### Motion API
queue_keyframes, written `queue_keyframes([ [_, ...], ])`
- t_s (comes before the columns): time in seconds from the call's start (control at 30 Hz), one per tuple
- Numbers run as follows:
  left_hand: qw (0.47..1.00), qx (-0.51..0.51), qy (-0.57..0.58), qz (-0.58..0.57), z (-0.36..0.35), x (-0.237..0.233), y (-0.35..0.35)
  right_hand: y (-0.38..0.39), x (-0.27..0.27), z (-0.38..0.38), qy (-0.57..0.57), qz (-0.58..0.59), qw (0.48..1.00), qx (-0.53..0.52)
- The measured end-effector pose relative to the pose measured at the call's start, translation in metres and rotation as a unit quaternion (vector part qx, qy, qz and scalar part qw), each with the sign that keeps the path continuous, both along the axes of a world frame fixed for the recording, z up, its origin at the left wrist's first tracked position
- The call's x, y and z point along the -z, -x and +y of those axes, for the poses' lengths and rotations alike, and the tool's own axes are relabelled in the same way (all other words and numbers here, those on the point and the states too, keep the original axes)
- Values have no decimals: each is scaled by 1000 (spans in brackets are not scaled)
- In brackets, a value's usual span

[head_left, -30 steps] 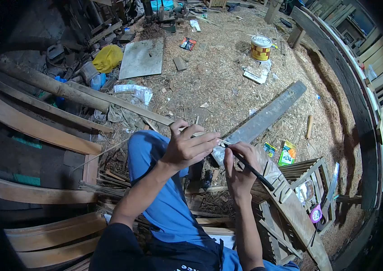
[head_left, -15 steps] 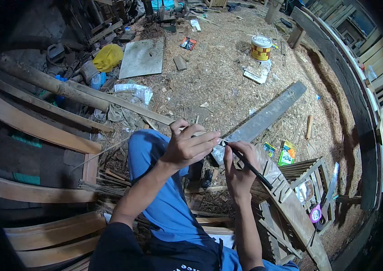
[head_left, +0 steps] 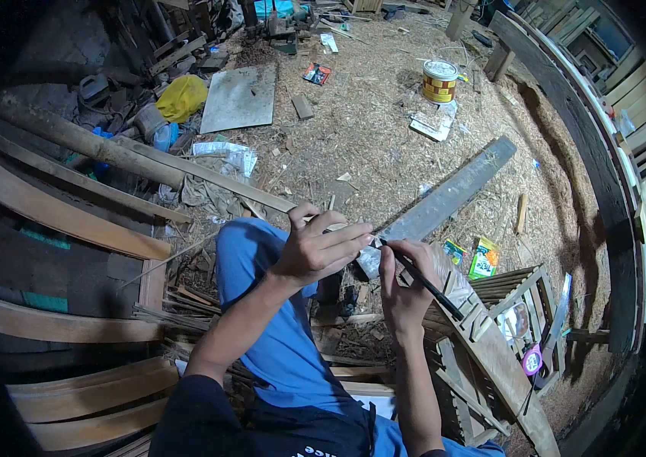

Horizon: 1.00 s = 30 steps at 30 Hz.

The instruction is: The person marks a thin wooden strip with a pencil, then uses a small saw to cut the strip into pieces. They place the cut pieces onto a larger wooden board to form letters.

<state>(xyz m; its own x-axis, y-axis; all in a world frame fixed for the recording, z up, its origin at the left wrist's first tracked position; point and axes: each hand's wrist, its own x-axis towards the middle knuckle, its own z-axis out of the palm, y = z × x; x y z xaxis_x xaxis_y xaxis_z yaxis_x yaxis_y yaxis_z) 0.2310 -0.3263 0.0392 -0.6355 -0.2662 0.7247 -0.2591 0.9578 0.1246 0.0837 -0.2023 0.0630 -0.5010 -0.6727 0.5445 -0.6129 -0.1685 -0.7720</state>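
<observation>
My right hand (head_left: 407,286) is closed around a thin black tool (head_left: 433,289), whose front end points up and left toward my other hand. My left hand (head_left: 321,247) has thumb and fingers drawn together, their tips close to the tool's tip; anything small between them is too hidden to make out. Both hands are above my blue-trousered leg (head_left: 270,343). Just beyond the fingertips, a grey plank (head_left: 452,190) lies on the shavings, and a long wooden strip (head_left: 216,175) runs in from the left behind my left hand.
Curved wooden pieces (head_left: 71,217) fill the left side. At the right are a slatted wooden frame (head_left: 525,297), a pink tape measure (head_left: 532,361), a saw blade (head_left: 561,308) and a green-yellow packet (head_left: 484,259). A tub (head_left: 439,82) stands farther back.
The black tool in my right hand has shifted slightly, its rear end a little to the right. Both hands stay in nearly the same place.
</observation>
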Motion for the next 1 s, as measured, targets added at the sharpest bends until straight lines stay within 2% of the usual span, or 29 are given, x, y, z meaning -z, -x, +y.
queue_keyframes([
  [0.27,1000,-1,6,4,0,1,1,2,1,5,-15,28,999,-21],
  [0.57,1000,1,15,0,2,1,4,3,6,4,2,-23,1000,9],
  [0.73,1000,7,16,5,2,1,5,4,8,8,-5,16,1000,-19],
  [0.87,1000,16,-5,-4,3,0,5,5,11,11,1,-39,999,-2],
  [1.0,1000,18,-1,1,4,2,8,8,10,8,-7,-12,1000,18],
])
